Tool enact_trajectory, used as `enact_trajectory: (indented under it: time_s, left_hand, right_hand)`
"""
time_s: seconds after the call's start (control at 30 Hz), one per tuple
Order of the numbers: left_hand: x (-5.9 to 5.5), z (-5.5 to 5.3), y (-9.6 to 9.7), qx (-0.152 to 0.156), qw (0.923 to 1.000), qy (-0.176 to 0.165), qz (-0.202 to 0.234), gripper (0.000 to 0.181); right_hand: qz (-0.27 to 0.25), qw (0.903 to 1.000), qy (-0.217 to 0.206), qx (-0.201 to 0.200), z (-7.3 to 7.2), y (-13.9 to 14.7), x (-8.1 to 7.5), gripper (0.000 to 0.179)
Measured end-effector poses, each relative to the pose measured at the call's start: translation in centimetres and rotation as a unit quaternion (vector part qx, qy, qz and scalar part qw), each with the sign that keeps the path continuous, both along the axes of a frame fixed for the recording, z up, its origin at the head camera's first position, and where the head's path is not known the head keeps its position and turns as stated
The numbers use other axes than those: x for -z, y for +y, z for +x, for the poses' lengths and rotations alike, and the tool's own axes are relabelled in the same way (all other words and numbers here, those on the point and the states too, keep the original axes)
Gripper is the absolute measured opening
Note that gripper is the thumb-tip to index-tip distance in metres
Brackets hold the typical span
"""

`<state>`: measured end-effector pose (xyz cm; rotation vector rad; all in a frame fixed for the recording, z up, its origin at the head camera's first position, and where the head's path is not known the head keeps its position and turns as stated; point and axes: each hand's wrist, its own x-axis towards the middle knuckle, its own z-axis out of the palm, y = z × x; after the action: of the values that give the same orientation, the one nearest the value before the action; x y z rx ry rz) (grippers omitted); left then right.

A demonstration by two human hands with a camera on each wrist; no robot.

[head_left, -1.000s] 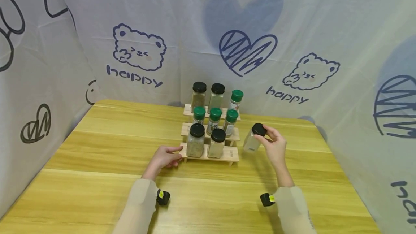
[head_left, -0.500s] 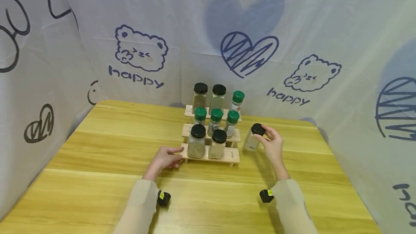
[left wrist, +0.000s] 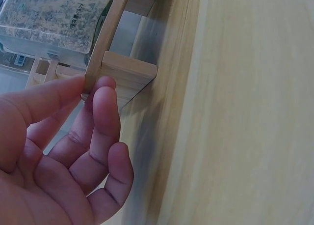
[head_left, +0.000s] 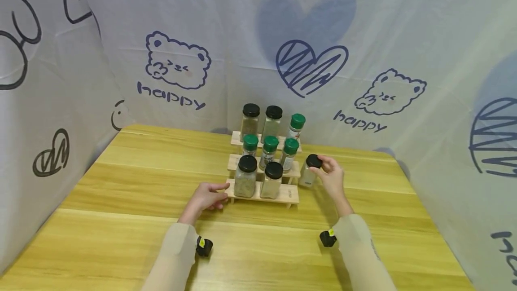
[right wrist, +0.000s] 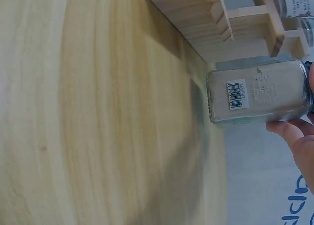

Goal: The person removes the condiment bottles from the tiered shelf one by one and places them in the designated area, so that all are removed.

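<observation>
While a tiered rack [head_left: 233, 163] holds eight jars [head_left: 245, 184], a ninth jar [head_left: 308, 176] is in hand

Since I'm using a clock centred on the rack (head view), the big doodle-print cloth [head_left: 234, 12] hangs at 12 and the wooden table [head_left: 262, 250] spreads out below it. Rack's pale wood, three steps.

Hands are well apart. Left hand [head_left: 205, 196] is at 8 o'clock, pinching the end of the front step [head_left: 290, 192]. Right hand [head_left: 333, 178] is at 3, fingers and thumb gripping the ninth jar around its black lid [head_left: 313, 160].

That ninth jar is clear, with beige powder inside, at 3 o'clock just beside the rack and a bit tilted. Can't tell if its base touches the table. On the front step there's flaky tan-and-green stuff in the left jar [left wrist: 51, 21] and pale powder in the right jar [head_left: 271, 187]. Back step [head_left: 236, 138], up at 12: two black-lidded jars [head_left: 249, 127], one brownish inside, one pale green. The four green-capped bottles [head_left: 268, 158] are smaller, contents tough to make out. Tiniest bit: a barcode sticker [right wrist: 238, 94] on the ninth jar.
</observation>
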<state>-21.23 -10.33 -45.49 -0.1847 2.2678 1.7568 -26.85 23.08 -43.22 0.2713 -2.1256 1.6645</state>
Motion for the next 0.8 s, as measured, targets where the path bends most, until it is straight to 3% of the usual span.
enact_trajectory:
  time_s: [0.1, 0.43, 0.6, 0.8]
  left_hand:
    - [0.2, -0.1, 0.0, 0.000, 1.0000, 0.001, 0.000, 0.035]
    - [0.4, -0.1, -0.1, 0.001, 1.0000, 0.002, 0.006, 0.036]
    - [0.4, -0.1, -0.1, 0.005, 1.0000, 0.004, 0.007, 0.036]
    - [0.2, -0.1, -0.2, 0.011, 0.9999, 0.003, 0.010, 0.036]
  right_hand:
    - [-0.006, 0.9997, -0.021, -0.010, 0.4, -0.4, -0.6, 0.036]
    - [0.007, 0.9996, -0.027, -0.009, -1.1, 0.3, 1.6, 0.038]
    - [0.019, 0.9994, -0.028, -0.003, -1.2, 0.4, 1.9, 0.036]
    - [-0.001, 0.9992, -0.038, -0.016, -1.3, 0.5, 1.9, 0.037]
